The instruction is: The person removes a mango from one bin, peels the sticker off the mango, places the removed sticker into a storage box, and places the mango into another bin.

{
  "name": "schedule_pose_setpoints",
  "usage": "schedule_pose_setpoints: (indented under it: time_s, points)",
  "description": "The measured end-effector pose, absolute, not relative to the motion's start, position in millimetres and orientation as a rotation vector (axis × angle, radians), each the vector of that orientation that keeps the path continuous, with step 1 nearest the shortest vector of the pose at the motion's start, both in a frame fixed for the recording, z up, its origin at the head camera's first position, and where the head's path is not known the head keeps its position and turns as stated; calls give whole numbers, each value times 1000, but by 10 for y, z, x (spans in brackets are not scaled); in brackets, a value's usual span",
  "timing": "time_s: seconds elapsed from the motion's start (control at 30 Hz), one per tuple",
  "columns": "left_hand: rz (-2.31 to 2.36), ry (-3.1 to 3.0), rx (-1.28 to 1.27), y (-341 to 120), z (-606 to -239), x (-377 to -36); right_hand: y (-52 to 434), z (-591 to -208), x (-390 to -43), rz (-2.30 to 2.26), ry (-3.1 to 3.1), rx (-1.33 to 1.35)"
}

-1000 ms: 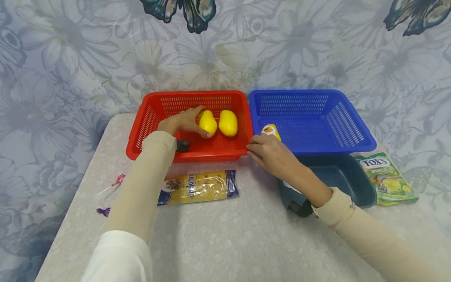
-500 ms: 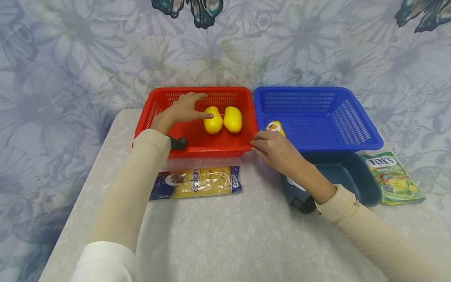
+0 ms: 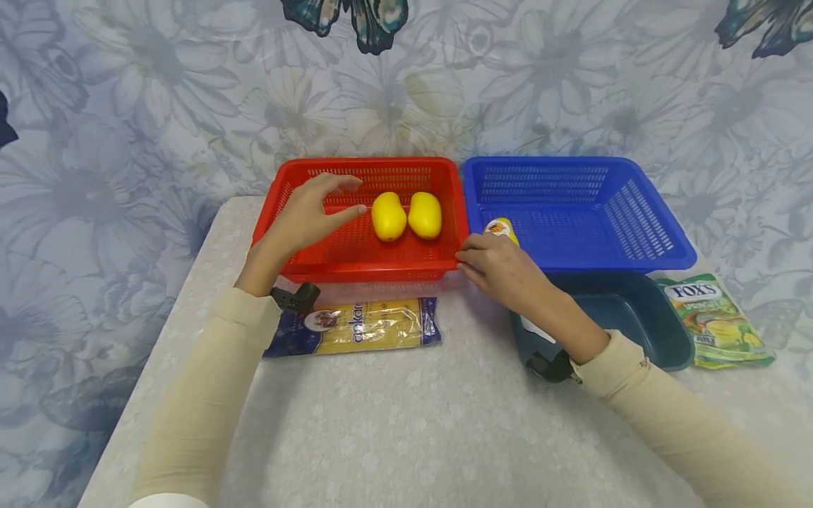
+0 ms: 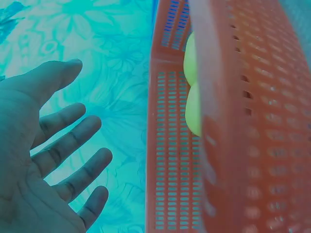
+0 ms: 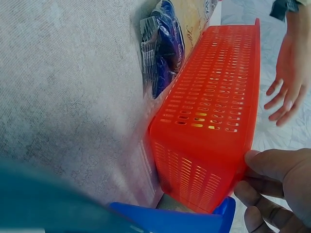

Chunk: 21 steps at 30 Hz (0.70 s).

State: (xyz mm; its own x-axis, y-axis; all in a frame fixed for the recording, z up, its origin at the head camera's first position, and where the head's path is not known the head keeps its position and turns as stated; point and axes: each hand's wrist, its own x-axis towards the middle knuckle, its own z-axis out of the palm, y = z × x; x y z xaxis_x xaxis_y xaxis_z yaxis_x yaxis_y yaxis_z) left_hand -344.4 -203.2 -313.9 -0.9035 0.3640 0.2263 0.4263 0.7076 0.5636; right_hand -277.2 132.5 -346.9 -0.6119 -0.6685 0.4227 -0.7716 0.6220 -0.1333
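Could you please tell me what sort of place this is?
Probably an indoor tabletop workspace: a pale table against a floral backdrop, with a red basket and a food packet on it.

red basket: glossy plastic | yellow mangoes: smooth | blue basket: plastic | packet: shiny film

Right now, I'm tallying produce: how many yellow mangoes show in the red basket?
2: the left mango and the right mango, side by side in the red basket. The left hand covers part of it, so more may hide.
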Motion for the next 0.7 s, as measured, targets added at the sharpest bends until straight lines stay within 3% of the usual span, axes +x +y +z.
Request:
schedule_pose_setpoints:
  time_s: [0.7]
  points:
    - [-1043,-2596,-449,-2722,-3470,-2759,1300,-3461,-2739,486,-2514,1157]
